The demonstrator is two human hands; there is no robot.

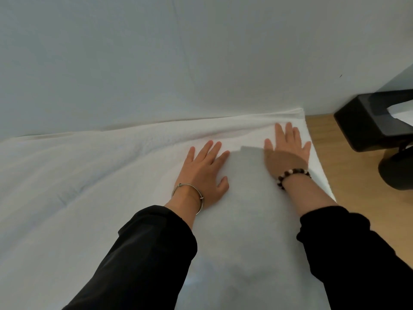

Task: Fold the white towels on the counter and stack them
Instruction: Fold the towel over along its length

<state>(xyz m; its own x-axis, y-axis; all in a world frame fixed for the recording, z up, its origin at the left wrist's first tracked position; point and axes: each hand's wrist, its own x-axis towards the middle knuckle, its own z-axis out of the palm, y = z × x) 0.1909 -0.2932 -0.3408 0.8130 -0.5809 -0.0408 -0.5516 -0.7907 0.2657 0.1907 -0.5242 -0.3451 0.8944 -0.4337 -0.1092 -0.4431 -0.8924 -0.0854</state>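
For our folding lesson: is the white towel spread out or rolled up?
Spread out: the white towel covers the wooden counter, left hand and right hand pressing it flat; far edge rumpled.

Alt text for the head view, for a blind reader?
The left hand and right hand lie flat, fingers spread, on a white towel covering a wooden counter by a pale wall. A black object sits far right.

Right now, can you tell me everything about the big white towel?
The towel is white, soft and fluffy-looking, spread wide over the wooden counter. Its far edge is bunched in a ridge against the wall. It has gentle wrinkles on the left. The left hand and right hand press flat on it near its right end.
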